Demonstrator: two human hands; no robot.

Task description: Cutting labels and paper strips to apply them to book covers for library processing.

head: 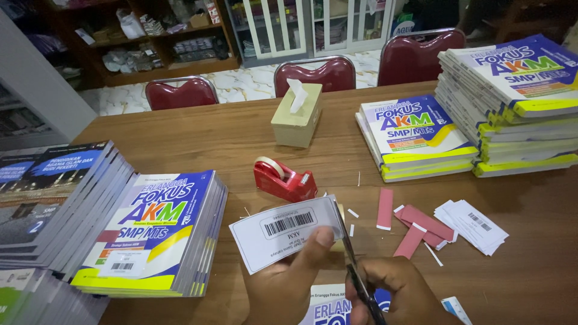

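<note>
My left hand [288,278] pinches a white paper label [283,232] with a barcode, thumb on its lower right part. My right hand [394,295] grips a pair of scissors [355,271], the blades reaching up along the label's right edge. Both hands hover over a blue, white and yellow book [328,308] at the near table edge. Small white paper slivers [353,213] lie just beyond the scissors.
A red tape dispenser [284,178] and a beige tissue box [296,115] stand mid-table. Book stacks sit left [158,232] and right [415,137], with a taller pile [518,102] far right. Red strips [421,225] and cut labels [472,224] lie to the right. Red chairs [314,73] line the far edge.
</note>
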